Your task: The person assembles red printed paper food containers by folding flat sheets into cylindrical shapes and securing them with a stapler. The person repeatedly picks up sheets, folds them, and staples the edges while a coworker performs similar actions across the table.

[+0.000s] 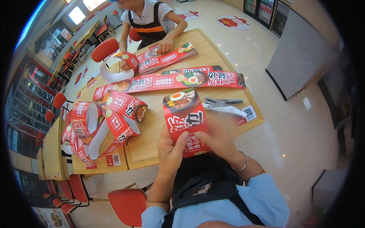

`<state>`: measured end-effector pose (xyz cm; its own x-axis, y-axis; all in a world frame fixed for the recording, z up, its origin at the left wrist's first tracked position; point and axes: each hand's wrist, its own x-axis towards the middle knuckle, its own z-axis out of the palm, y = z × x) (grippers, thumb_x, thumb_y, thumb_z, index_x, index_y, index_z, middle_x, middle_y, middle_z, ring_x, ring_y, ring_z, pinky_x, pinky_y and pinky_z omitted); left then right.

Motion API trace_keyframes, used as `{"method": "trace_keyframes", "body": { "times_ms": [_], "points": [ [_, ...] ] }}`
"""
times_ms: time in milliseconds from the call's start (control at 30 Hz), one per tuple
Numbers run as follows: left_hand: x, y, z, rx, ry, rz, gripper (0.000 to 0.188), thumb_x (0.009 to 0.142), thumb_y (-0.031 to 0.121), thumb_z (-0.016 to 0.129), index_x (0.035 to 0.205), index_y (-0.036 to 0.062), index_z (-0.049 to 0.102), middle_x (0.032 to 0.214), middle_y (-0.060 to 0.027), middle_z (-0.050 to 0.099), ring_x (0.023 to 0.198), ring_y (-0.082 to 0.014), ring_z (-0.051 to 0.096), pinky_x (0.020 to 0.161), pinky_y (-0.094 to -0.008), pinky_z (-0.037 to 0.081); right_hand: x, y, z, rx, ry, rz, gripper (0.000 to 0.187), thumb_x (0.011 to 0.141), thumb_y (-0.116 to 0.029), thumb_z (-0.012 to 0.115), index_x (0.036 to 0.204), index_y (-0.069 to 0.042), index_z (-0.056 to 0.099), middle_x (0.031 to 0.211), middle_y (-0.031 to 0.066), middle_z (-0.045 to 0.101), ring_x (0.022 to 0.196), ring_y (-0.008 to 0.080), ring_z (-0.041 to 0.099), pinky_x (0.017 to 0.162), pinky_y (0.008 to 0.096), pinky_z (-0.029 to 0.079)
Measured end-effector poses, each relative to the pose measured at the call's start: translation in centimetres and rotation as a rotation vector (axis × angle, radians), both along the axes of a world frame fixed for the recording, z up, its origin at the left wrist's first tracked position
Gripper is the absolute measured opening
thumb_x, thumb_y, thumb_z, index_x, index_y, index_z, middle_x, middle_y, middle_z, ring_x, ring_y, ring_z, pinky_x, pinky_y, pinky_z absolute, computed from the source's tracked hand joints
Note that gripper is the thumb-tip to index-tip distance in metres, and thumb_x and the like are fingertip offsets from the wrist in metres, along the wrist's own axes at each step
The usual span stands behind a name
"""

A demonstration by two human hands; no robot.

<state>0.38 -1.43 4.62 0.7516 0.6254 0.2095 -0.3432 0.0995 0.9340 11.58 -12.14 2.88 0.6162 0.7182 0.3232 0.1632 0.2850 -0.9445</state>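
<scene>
A red paper band [185,127] printed with a bowl of food and white lettering is between my two hands, above the near edge of the table. My left hand [171,146] pinches its left side, thumb on the front. My right hand [217,140], partly blurred, closes on its right side with the thumb pressed on the front. Fingers behind the band are hidden. Just beyond my right hand lies a grey and white tool [226,107] with two long arms spread apart; its exact kind is unclear. Flat red strips [167,83] lie across the table beyond the band.
Looped red bands [102,129] are heaped at the left of the wooden table [148,150]. Across it, a person in a dark apron [150,22] has their hands at a stack of strips [167,60]. A red chair [128,205] stands near my left elbow. A grey partition [296,53] rises at right.
</scene>
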Motion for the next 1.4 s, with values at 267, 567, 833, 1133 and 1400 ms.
{"method": "trace_keyframes", "body": {
  "times_ms": [267,567,833,1133,1400],
  "points": [
    [0.2,-0.2,0.3,-0.002,-0.001,0.003,0.035,0.092,0.0,0.056,0.126,-0.0021,0.047,0.114,-0.0081,0.062,0.103,-0.0116,0.059,0.09,-0.0269,0.046,-0.1,0.0,0.3,0.029,0.036,0.018,0.017,0.087,-0.014,0.069,0.094,-0.001,0.061,0.085,0.0022,0.066,0.073,0.0041,0.059,0.063,0.0202,0.048],
    [0.2,0.1,0.4,0.027,0.072,0.015,0.033,0.092,0.001,0.057,0.124,-0.0024,0.049,0.111,-0.0079,0.063,0.099,-0.0113,0.06,0.087,-0.0262,0.048,0.3,0.2,0.1,0.052,0.037,0.026,0.018,0.088,-0.01,0.067,0.101,-0.003,0.058,0.094,0.0017,0.064,0.082,0.0049,0.06,0.072,0.0216,0.05],
    [0.4,0.0,0.0,-0.071,0.101,-0.031,0.028,0.091,0.003,0.061,0.117,-0.0031,0.055,0.107,-0.0081,0.066,0.093,-0.0108,0.062,0.082,-0.0263,0.05,0.1,0.7,-0.4,0.185,0.267,0.063,0.014,0.09,-0.008,0.065,0.101,-0.003,0.058,0.096,0.0016,0.064,0.086,0.0061,0.059,0.077,0.0229,0.05],
    [0.1,0.6,-2.2,-0.154,0.099,0.061,0.022,0.09,0.004,0.063,0.11,-0.0026,0.063,0.1,-0.0072,0.068,0.086,-0.0093,0.063,0.078,-0.0242,0.051,2.6,-0.8,-1.5,-0.207,-0.318,-0.081,0.038,0.08,-0.02,0.075,0.109,-0.003,0.058,0.101,0.007,0.064,0.091,0.0161,0.062,0.08,0.032,0.049],
    [-0.3,2.5,-3.3,-0.132,0.201,0.035,0.02,0.09,0.005,0.063,0.107,-0.0043,0.063,0.096,-0.0075,0.069,0.079,-0.0083,0.064,0.071,-0.0223,0.052,13.1,-3.3,-8.5,-0.715,-1.267,-0.346,0.064,0.072,-0.033,0.076,0.123,-0.002,0.051,0.112,0.0167,0.059,0.104,0.0297,0.058,0.087,0.0404,0.046]
  ]
}}
